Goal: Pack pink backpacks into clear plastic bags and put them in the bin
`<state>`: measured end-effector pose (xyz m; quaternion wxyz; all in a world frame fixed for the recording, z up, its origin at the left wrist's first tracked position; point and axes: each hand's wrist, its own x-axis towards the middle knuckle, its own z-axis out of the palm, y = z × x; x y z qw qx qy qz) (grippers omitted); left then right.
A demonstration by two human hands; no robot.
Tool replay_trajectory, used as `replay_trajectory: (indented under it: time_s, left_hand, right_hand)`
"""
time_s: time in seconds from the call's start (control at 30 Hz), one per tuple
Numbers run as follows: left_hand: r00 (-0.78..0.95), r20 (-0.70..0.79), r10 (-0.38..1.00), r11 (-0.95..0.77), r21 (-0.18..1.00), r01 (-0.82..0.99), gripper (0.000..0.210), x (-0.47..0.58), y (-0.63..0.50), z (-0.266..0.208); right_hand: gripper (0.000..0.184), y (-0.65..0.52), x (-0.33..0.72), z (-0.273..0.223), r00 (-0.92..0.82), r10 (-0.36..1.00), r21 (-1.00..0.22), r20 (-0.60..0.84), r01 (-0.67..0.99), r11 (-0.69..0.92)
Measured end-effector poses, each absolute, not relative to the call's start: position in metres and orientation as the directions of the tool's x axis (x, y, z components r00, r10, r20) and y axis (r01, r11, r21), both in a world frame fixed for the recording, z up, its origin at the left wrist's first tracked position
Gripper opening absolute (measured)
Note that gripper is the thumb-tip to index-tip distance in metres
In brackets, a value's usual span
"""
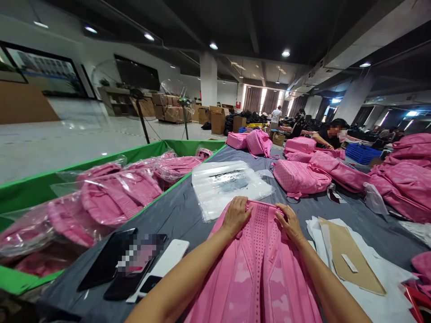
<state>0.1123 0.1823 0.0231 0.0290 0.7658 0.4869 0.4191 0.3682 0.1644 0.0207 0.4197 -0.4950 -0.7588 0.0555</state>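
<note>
A pink backpack lies before me on the dark cloth-covered table, its dotted back panel and two shoulder straps facing up. At its top left corner, my left hand grips the edge with fingers curled over it. My right hand holds the top right corner, the fingers bent around the fabric. Just beyond the backpack's top edge sits a stack of transparent plastic bags. To the right of my right forearm are white paper sheets with a brown cardboard piece on top.
A green-walled bin at left holds several plastic-wrapped pink backpacks. A black tablet and phones lie at the table's left edge. More pink backpacks stand on the far and right side. Another person works behind them.
</note>
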Motion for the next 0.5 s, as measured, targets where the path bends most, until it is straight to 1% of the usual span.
replay_trajectory:
  time_s: [0.17, 0.3, 0.4, 0.5]
  left_hand:
    - [0.197, 0.688, 0.698, -0.597, 0.409, 0.69, 0.022, 0.086, 0.158, 0.012]
    - [0.276, 0.701, 0.658, -0.671, 0.38, 0.637, 0.024, 0.07, 0.131, -0.002]
    - [0.372, 0.628, 0.683, -0.683, 0.37, 0.629, 0.024, 0.06, 0.111, -0.015]
    - [0.47, 0.491, 0.734, -0.666, 0.382, 0.641, 0.024, 0.056, 0.107, -0.022]
  right_hand:
    - [0.041, 0.142, 0.354, 0.012, -0.15, 0.729, -0.4, 0.668, 0.753, 0.522]
    - [0.037, 0.102, 0.35, 0.003, -0.233, 0.745, -0.311, 0.626, 0.801, 0.512]
    - [0.035, 0.072, 0.353, -0.001, -0.269, 0.779, -0.297, 0.566, 0.815, 0.497]
    - [0.033, 0.066, 0.356, 0.0, -0.293, 0.84, -0.312, 0.456, 0.832, 0.459]
